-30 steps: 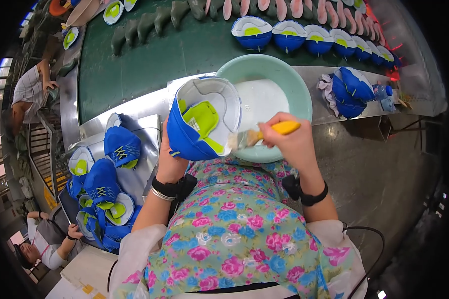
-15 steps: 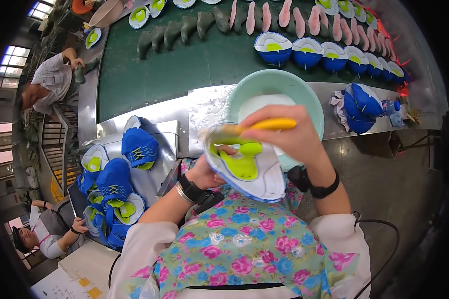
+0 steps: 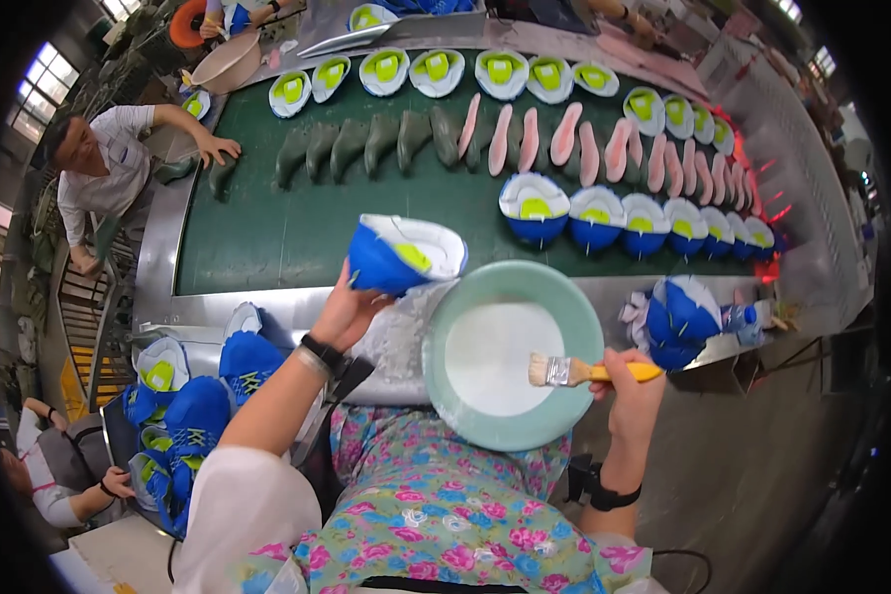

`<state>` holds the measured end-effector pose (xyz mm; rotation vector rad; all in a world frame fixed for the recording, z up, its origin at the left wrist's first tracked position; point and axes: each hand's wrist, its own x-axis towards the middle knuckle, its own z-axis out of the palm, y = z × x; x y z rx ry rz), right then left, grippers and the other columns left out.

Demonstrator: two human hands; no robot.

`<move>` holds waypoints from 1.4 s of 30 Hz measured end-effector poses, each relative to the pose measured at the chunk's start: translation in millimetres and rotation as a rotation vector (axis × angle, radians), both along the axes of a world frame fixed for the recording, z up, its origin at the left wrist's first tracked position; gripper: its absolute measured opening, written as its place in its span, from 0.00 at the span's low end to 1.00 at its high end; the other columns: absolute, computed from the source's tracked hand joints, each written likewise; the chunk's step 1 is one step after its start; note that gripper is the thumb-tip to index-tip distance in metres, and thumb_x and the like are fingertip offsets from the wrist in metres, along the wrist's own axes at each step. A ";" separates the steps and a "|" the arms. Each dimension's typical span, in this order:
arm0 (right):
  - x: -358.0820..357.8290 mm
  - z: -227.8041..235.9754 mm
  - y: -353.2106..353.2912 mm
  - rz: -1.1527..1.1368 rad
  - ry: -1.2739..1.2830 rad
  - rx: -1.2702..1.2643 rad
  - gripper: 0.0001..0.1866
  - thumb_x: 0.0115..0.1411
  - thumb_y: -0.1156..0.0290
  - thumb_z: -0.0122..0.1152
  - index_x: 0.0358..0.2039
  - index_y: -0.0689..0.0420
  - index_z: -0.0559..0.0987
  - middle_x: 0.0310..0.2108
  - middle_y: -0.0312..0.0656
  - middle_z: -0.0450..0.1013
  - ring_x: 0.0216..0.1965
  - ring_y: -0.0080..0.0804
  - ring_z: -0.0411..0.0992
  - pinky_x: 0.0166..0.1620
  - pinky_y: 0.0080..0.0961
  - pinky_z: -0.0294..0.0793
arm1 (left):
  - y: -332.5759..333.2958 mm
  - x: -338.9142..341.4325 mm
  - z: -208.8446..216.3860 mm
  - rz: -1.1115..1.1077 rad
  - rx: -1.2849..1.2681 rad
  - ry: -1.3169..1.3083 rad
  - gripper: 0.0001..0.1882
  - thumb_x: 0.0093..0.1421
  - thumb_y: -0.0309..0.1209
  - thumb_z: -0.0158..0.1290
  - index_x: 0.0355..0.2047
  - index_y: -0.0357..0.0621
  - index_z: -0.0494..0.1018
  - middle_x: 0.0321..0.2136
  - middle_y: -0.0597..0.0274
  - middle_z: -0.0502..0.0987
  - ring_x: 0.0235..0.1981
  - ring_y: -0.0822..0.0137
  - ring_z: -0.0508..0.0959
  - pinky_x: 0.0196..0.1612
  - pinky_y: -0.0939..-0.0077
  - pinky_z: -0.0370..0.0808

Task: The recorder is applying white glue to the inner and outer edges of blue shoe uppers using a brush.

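My left hand (image 3: 348,309) grips a blue shoe upper (image 3: 378,265) from below, held up over the near edge of the green belt. Its white rim and lime-green lining face upward. In my right hand (image 3: 632,396) is a paintbrush (image 3: 594,372) with a yellow handle, its pale bristles pointing left. The brush is above a pale green basin (image 3: 586,332) that holds white liquid (image 3: 485,346). Both hands are closed, and the basin lies between them.
On the green belt (image 3: 257,238) stand rows of dark shoe lasts (image 3: 376,144), pink insoles (image 3: 566,134) and blue uppers (image 3: 537,210). More uppers (image 3: 196,416) are heaped at left. A co-worker (image 3: 119,163) reaches over the belt's left end. A bottle (image 3: 742,322) stands at right.
My left hand has carried the upper forward and left, from my lap to the belt. My right hand has drawn the brush off the upper and brought it down over the basin.
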<state>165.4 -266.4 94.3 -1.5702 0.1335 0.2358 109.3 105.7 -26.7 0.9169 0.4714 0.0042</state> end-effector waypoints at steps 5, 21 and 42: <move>0.8 -3.3 28.4 0.075 0.057 -0.034 0.10 0.58 0.74 0.60 0.22 0.64 0.74 0.19 0.42 0.73 0.16 0.23 0.71 0.20 0.17 0.68 | -8.9 109.7 -99.0 0.148 -0.091 -0.129 0.35 0.60 0.13 0.40 0.64 0.52 0.43 0.56 0.45 0.62 0.52 0.50 0.71 0.57 0.57 0.70; 14.8 -14.5 93.5 0.303 -0.035 0.068 0.24 0.70 0.58 0.41 0.20 0.59 0.64 0.24 0.46 0.71 0.20 0.23 0.64 0.21 0.17 0.63 | 167.1 -268.5 -16.4 0.021 1.524 0.846 0.44 0.45 0.40 0.67 0.59 0.39 0.60 0.48 0.43 0.72 0.51 0.54 0.71 0.54 0.66 0.67; -56.6 56.8 161.7 1.195 -0.197 0.235 0.21 0.44 0.73 0.74 0.40 0.61 0.79 0.41 0.41 0.75 0.41 0.30 0.73 0.47 0.25 0.70 | -32.9 -93.3 121.5 0.443 -0.340 -0.121 0.22 0.66 0.46 0.43 0.45 0.41 0.73 0.34 0.57 0.79 0.33 0.66 0.79 0.37 0.69 0.78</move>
